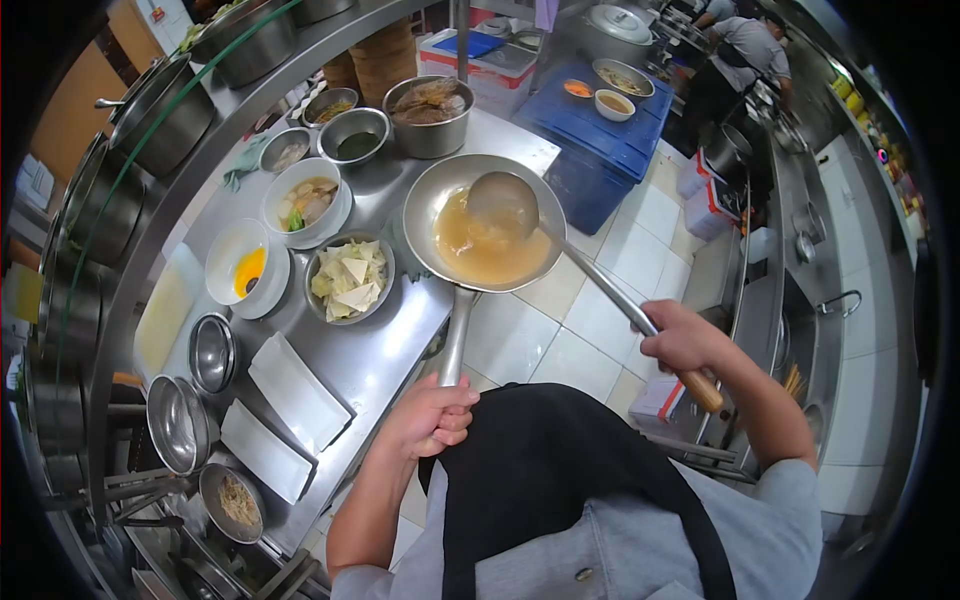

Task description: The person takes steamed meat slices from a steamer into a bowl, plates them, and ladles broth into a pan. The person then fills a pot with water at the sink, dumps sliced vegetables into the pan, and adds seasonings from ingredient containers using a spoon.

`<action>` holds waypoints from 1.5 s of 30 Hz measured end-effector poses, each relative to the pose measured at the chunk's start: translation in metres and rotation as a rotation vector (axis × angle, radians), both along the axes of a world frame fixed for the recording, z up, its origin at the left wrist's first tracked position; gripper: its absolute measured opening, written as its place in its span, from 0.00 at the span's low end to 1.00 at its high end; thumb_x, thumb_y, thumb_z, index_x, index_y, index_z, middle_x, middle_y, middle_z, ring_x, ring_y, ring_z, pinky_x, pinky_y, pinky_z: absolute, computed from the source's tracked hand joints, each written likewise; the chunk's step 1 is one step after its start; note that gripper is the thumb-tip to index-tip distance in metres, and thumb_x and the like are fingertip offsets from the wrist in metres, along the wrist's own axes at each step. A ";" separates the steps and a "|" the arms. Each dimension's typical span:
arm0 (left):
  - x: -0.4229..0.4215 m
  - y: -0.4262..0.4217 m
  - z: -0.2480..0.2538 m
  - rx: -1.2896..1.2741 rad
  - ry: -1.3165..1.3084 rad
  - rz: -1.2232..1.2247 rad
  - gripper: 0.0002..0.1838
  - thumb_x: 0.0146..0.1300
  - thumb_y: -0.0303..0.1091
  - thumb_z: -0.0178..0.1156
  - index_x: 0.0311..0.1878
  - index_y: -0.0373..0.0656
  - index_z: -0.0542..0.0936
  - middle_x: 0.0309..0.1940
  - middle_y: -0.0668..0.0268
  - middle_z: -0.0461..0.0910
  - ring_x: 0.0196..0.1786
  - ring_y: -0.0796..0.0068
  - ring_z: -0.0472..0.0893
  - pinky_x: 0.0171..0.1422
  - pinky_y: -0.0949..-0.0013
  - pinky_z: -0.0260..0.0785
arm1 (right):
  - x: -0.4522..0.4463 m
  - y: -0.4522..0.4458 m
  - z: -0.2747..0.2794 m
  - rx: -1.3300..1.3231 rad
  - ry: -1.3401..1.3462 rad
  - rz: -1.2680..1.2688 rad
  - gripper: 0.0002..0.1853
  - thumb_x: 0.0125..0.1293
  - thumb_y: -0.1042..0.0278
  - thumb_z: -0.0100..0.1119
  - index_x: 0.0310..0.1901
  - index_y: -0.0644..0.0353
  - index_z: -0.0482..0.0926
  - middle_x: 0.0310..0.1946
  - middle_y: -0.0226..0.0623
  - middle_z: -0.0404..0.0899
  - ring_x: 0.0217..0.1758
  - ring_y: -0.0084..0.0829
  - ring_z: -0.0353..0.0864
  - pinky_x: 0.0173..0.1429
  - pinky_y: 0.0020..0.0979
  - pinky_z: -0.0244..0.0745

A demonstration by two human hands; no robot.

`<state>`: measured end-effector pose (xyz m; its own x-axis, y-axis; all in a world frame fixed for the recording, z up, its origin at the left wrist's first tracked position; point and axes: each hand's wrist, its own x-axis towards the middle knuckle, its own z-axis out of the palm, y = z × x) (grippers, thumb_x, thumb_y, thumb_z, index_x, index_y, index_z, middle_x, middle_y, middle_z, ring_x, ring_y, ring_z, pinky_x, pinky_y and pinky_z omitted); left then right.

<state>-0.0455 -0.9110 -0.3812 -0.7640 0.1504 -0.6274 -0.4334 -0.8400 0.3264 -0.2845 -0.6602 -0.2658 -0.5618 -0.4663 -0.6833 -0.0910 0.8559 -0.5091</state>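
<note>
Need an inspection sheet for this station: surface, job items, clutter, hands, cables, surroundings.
Surface: steel table, crowded with dishes.
Job's things: pan holding brown liquid, ladle dipped in it; whether the pan touches the table, cannot tell.
Clutter: pale cut vegetables in a metal bowl, white bowl with something yellow, two rectangular plates.
Hands: left hand closed on the pan's handle; right hand closed on the ladle's handle.
Cables: green line along the pot shelf; cord or strip, cannot tell.
Surroundings: tiled floor, blue container, another person in the background.
</note>
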 end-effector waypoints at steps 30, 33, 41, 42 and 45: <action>0.003 -0.019 -0.008 0.130 0.099 0.014 0.11 0.64 0.22 0.57 0.33 0.49 0.67 0.16 0.79 0.57 0.15 0.90 0.57 0.14 0.81 0.46 | -0.024 -0.182 0.037 -0.492 -0.746 -0.175 0.09 0.56 0.77 0.53 0.39 0.65 0.72 0.21 0.32 0.68 0.15 0.20 0.66 0.19 0.18 0.59; 0.003 -0.020 -0.006 0.123 0.094 0.011 0.11 0.64 0.22 0.57 0.32 0.49 0.67 0.16 0.79 0.57 0.15 0.90 0.57 0.14 0.81 0.46 | -0.021 -0.236 0.020 -0.474 -0.692 -0.132 0.08 0.57 0.77 0.53 0.39 0.65 0.70 0.20 0.33 0.69 0.17 0.21 0.67 0.19 0.20 0.60; 0.006 -0.017 -0.007 0.096 0.084 0.025 0.10 0.64 0.22 0.56 0.33 0.47 0.66 0.17 0.77 0.59 0.15 0.90 0.57 0.15 0.81 0.47 | 0.008 -0.324 -0.040 -0.497 -0.278 0.106 0.07 0.56 0.72 0.57 0.32 0.69 0.77 0.23 0.42 0.76 0.23 0.33 0.77 0.25 0.34 0.73; 0.006 -0.017 -0.007 0.089 0.085 0.025 0.10 0.64 0.22 0.56 0.33 0.47 0.66 0.18 0.77 0.59 0.15 0.90 0.57 0.15 0.81 0.47 | 0.012 -0.329 -0.045 -0.447 -0.192 0.106 0.09 0.55 0.72 0.57 0.33 0.70 0.77 0.26 0.44 0.78 0.25 0.35 0.80 0.26 0.37 0.75; 0.006 -0.016 -0.005 0.074 0.082 0.022 0.10 0.64 0.22 0.56 0.33 0.47 0.66 0.18 0.77 0.59 0.15 0.90 0.57 0.15 0.81 0.47 | 0.019 -0.333 -0.060 -0.441 0.071 0.215 0.13 0.55 0.71 0.58 0.37 0.74 0.77 0.34 0.54 0.81 0.33 0.43 0.84 0.34 0.41 0.79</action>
